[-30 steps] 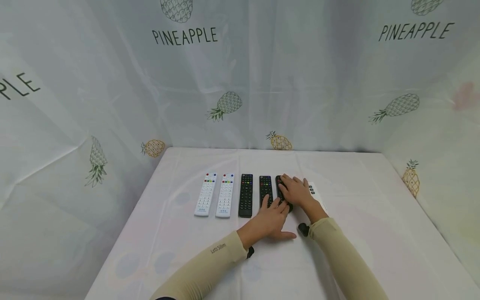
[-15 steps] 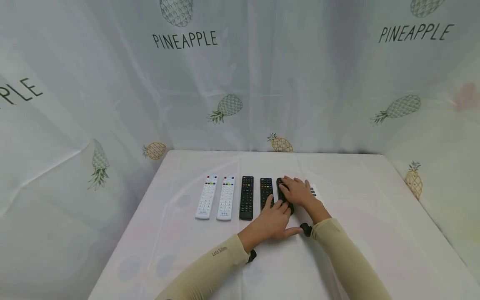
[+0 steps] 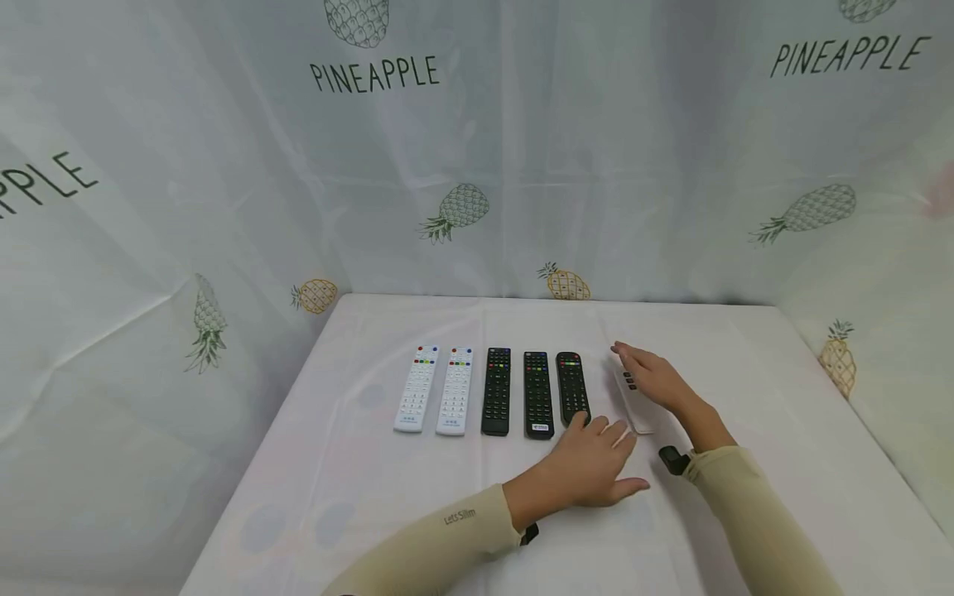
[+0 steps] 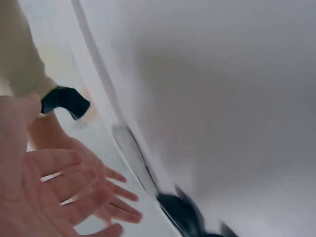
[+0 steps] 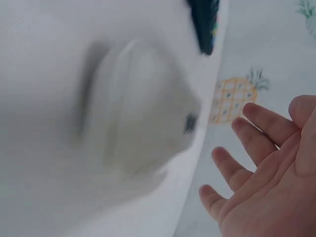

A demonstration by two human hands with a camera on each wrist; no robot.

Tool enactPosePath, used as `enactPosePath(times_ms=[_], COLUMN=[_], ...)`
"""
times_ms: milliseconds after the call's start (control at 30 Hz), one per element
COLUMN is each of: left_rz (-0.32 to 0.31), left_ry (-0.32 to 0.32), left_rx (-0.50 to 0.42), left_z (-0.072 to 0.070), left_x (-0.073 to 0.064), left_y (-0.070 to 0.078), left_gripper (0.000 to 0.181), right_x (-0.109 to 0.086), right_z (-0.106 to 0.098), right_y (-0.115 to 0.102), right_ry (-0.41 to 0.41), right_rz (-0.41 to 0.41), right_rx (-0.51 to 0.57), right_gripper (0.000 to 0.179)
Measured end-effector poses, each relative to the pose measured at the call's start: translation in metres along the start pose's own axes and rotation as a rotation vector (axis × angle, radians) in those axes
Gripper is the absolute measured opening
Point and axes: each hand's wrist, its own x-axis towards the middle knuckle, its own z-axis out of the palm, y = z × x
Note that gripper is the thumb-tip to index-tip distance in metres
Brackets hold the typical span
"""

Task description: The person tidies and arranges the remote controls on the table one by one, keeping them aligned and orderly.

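Observation:
In the head view a row of remote controls lies on the table. My right hand (image 3: 656, 379) is over the upper part of the white remote control (image 3: 637, 410) at the row's right end, hiding some of its buttons; fingers are extended. My left hand (image 3: 592, 465), fingers spread, is just in front of the rounded black remote control (image 3: 572, 385), between it and the white one. I cannot tell if either hand touches a remote. The right wrist view shows the white remote (image 5: 143, 108) blurred, apart from my open right hand (image 5: 266, 173).
Further left lie two black remotes, a middle one (image 3: 538, 393) and another (image 3: 496, 389), then two white button remotes, one (image 3: 455, 389) beside the other (image 3: 416, 387). A pineapple-print cloth (image 3: 566, 165) hangs behind the table (image 3: 693, 348).
Both hands have moved right. My right hand has left the rounded black remote, which now lies straighter in view, and is over the white one. The left hand has uncovered the black remotes.

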Motion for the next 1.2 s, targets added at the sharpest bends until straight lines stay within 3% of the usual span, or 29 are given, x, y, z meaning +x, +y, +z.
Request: enactPosePath(times_ms=[167, 267, 467, 600, 900, 1200], left_rz=[-0.003, -0.025, -0.112, -0.142, -0.166, -0.215], left_ry=[-0.188, -0.24, -0.276, -0.33, -0.318, -0.41], left_rx=[-0.031, -0.025, -0.039, -0.057, -0.074, -0.098], left_z=[0.006, 0.011, 0.018, 0.019, 0.015, 0.005], left_x=[0.015, 0.02, 0.033, 0.038, 0.04, 0.042], left_y=[0.023, 0.032, 0.037, 0.033, 0.025, 0.023], left_gripper=[0.082, 0.087, 0.092, 0.09, 0.086, 0.089], right_x=[-0.018, -0.027, -0.034, -0.031, -0.025, -0.019], right_z=[-0.004, 0.001, 0.011, 0.013, 0.017, 0.021], right_y=[0.021, 0.031, 0.036, 0.027, 0.013, 0.004], right_ry=[-0.03, -0.026, -0.016, -0.037, -0.062, -0.07], right_rz=[0.047, 0.035, -0.061, -0.049, -0.007, 0.031], right_rx=[-0.024, -0.07, -0.22, -0.248, -0.263, -0.269], right_gripper=[0.063, 0.061, 0.056, 0.058, 0.059, 0.06])
